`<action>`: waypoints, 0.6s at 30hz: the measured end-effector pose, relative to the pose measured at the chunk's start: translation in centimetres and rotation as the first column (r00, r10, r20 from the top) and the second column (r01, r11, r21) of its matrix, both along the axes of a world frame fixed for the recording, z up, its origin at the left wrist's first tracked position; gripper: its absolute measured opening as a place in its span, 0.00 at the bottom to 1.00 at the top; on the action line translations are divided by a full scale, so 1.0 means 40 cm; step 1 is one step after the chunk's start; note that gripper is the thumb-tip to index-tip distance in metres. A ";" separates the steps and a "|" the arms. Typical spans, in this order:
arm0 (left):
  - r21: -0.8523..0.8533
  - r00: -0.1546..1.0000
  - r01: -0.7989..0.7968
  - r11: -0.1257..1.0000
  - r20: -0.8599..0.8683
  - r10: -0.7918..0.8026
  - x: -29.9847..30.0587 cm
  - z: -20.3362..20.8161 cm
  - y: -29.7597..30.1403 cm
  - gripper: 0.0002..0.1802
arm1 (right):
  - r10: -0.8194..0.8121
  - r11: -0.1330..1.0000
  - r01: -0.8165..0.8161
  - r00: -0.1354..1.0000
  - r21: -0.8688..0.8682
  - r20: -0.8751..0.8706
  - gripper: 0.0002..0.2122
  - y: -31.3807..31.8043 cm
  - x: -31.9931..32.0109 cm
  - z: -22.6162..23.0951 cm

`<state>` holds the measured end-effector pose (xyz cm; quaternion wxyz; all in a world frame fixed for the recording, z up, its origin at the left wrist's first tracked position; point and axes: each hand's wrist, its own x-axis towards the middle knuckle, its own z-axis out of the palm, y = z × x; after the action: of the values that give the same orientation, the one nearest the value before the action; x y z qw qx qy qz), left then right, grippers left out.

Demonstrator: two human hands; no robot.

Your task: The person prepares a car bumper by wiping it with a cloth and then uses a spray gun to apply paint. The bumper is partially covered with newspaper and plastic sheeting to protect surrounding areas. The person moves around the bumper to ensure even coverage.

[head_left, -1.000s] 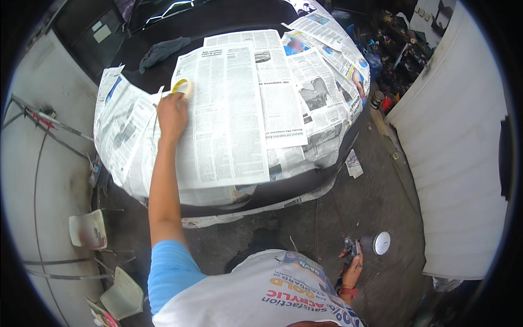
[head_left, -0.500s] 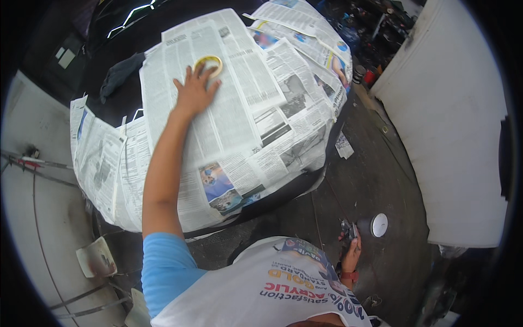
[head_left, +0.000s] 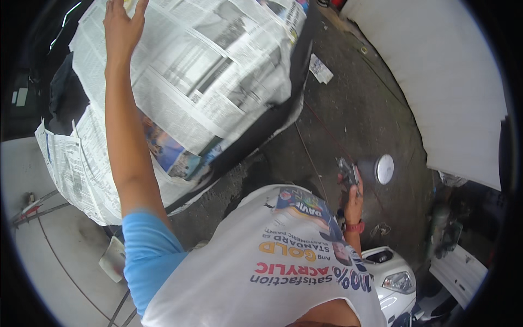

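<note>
My left arm stretches over newspaper sheets (head_left: 180,60) that cover a large rounded, dark-edged vehicle body. At the top edge of the view, my left hand (head_left: 122,30) lies with fingers spread, at a roll of masking tape (head_left: 128,4) that is mostly cut off. My fingertips there are partly out of view. Low on my right side, my right hand (head_left: 353,203) is closed around a grey metal spray gun (head_left: 348,173). A grey cup with a round white lid (head_left: 385,169) sits beside the gun and looks joined to it. A red band circles that wrist.
Beyond the right hand stands a white panel or curtain (head_left: 436,82). A white car front with a headlight (head_left: 399,282) is close behind on the right. A paper scrap (head_left: 320,69) and a thin hose (head_left: 310,158) lie on the dark floor. Metal bars (head_left: 41,210) jut out at left.
My view has swung to the right, so the newspaper-covered body sits further up and left. The white car front has come into view. My left hand stays by the tape; the right keeps the spray gun.
</note>
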<state>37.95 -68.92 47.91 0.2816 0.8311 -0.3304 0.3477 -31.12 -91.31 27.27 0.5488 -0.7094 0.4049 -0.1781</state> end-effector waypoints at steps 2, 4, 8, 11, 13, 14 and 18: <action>0.019 0.972 0.157 0.987 0.173 -0.158 -0.217 -0.041 -0.038 0.33 | 0.006 0.995 0.001 0.998 0.096 -0.070 0.30 -0.020 0.006 0.043; -0.001 0.941 0.332 0.943 0.060 -0.332 -0.555 -0.075 -0.065 0.31 | -0.029 0.994 0.036 0.998 0.104 -0.059 0.29 -0.064 0.007 0.015; -0.085 0.500 0.692 0.717 -0.659 -0.561 -1.057 -0.311 -0.096 0.21 | -0.036 0.999 0.039 0.992 0.024 -0.118 0.27 -0.193 -0.043 -0.056; -0.080 0.040 0.759 0.646 -0.985 -0.168 -1.301 -0.625 -0.022 0.26 | -0.102 0.995 0.101 0.979 -0.016 -0.175 0.26 -0.298 -0.132 -0.080; -0.150 -0.295 0.730 0.667 -0.949 0.110 -1.413 -0.771 0.061 0.31 | -0.103 0.995 0.098 0.975 -0.032 -0.195 0.25 -0.355 -0.176 -0.083; -0.014 -0.194 0.770 0.638 -0.957 0.214 -1.440 -0.759 0.067 0.31 | -0.077 0.996 0.070 0.979 -0.047 -0.188 0.26 -0.387 -0.209 -0.093; 0.562 0.363 0.685 0.464 -0.816 0.450 -1.498 -0.715 0.063 0.35 | 0.061 0.998 -0.063 0.995 -0.026 -0.076 0.25 -0.458 -0.236 -0.127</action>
<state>-21.96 -66.41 19.32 -0.0254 0.8471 -0.3101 -0.4309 -40.56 -109.62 22.18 0.5282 -0.7355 0.4004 -0.1401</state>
